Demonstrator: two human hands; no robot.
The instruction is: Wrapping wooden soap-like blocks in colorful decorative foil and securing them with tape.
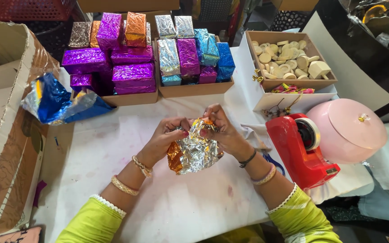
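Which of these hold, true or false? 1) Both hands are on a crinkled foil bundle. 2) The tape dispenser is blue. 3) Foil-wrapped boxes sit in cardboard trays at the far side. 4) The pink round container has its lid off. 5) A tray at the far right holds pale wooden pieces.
1) True: the left hand and right hand both pinch the crinkled silver and orange foil bundle.
2) False: the plastic tape dispenser is red.
3) True: shiny purple, silver, blue and orange foil-wrapped boxes fill the brown cardboard trays.
4) False: the pink round container has its lid on.
5) True: the pale round wooden pieces lie in a brown cardboard tray.
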